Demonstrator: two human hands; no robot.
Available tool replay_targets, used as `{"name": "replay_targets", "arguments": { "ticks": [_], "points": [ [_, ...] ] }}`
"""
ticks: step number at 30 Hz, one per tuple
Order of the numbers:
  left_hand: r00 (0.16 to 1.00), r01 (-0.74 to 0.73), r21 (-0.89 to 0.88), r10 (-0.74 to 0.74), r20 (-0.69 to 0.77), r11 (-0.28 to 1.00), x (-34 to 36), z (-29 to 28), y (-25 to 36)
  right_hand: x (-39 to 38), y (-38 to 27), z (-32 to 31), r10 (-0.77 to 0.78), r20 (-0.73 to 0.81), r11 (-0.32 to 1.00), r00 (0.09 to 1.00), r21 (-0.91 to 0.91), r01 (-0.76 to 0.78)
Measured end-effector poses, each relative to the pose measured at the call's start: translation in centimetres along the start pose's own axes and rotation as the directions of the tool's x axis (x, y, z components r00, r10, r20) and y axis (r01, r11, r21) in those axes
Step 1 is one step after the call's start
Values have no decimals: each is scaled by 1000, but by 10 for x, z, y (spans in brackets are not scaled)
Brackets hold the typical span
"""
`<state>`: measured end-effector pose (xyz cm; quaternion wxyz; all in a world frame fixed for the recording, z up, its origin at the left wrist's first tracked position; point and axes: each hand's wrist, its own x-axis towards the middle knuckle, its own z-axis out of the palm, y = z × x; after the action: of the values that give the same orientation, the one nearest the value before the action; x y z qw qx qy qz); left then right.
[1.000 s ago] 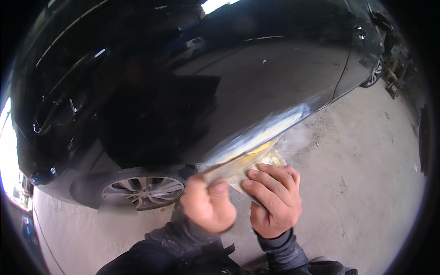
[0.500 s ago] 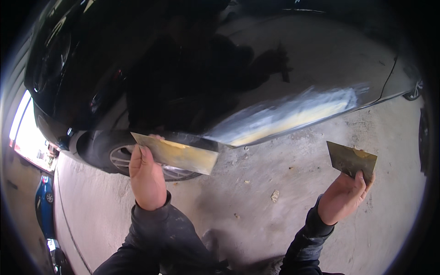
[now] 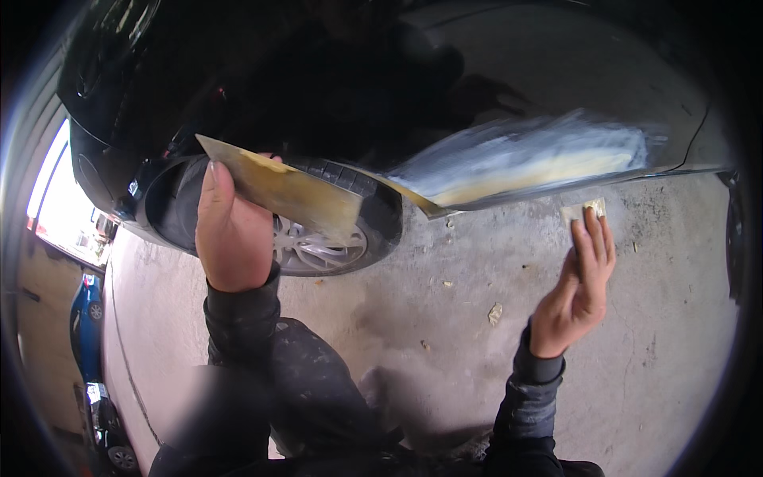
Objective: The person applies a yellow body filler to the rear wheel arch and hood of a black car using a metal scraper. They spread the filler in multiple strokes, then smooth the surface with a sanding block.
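A flat rectangular metal spreader point(image 3: 294, 195) with yellowish filler smeared along it is gripped in my left hand point(image 3: 233, 234), thumb on its near face, in front of the car's wheel. My right hand point(image 3: 579, 286) holds a second, smaller spreader point(image 3: 582, 211), seen nearly edge-on, with the fingers lying over it. It is just below the lower edge of a black car's side panel. On that panel spreads a sanded patch point(image 3: 524, 163), whitish grey above and pale yellow along its lower edge. Yellowish filler also marks the wheel-arch corner point(image 3: 425, 204).
The black car body point(image 3: 318, 87) fills the far side, its wheel point(image 3: 318, 246) behind my left hand. Dried filler scraps point(image 3: 495, 315) lie on the concrete floor point(image 3: 445, 350). A blue car point(image 3: 85, 326) and a dark car point(image 3: 111, 429) stand at the left. A cable point(image 3: 123, 358) runs along the floor.
My right hand has moved up toward the panel and its spreader has turned from broadside to nearly edge-on. My left hand with its spreader has risen and shifted left. The view has shifted slightly.
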<state>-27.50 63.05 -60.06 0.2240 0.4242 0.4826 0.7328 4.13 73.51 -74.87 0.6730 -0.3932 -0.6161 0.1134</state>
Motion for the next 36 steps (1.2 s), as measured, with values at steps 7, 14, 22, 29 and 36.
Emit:
{"name": "replay_targets", "arguments": {
  "ticks": [7,14,22,29,36],
  "points": [
    [964,-104,-169,141,224,980,8,-40,-19,-28,-8,62,-392,137,890,910,-194,413],
    [916,-107,-155,158,370,982,13,-52,-26,-28,-11,117,-502,116,828,857,-224,515],
    [878,-158,-144,206,433,977,20,-61,-31,-15,-8,147,-567,44,800,822,-206,563],
    [935,-325,6,322,-146,946,10,-32,-70,-14,-1,159,-564,-2,817,826,-150,558],
    [931,-271,-404,345,121,874,24,-80,-74,-18,4,163,-556,-20,825,831,-130,550]
  ]
}}
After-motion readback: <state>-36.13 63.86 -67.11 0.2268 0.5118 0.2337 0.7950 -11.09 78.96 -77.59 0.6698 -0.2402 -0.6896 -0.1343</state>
